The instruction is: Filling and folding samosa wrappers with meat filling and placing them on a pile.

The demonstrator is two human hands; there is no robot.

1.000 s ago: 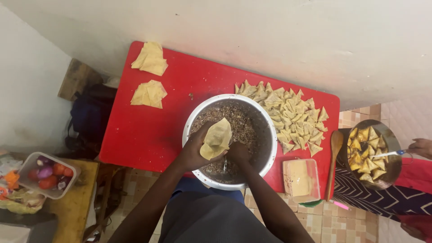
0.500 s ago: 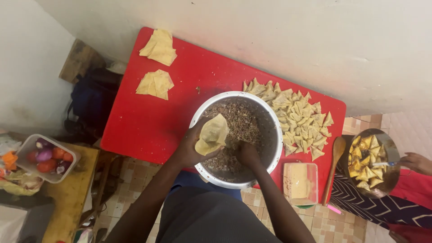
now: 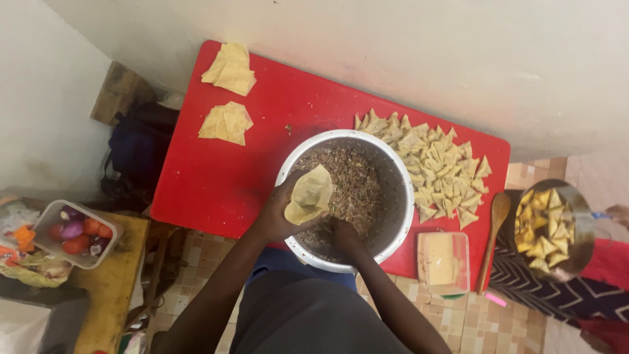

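Head view: since half a second ago, little changed; pastry sheet [image 3: 310, 195] tilted slightly more upright. Left hand [image 3: 278, 214] raised at the near-left rim of the metal bowl [image 3: 298, 247], fingers curled around the folded sheet and pinching it into a cone over the minced filling [image 3: 357, 187]. Right hand [image 3: 341, 234] sunk into the filling, fingers buried; grip impossible to tell. Bowl resting on the red table [image 3: 216, 180], beside folded triangles [image 3: 436, 164]; flat sheets [image 3: 226, 122] well apart at far left.
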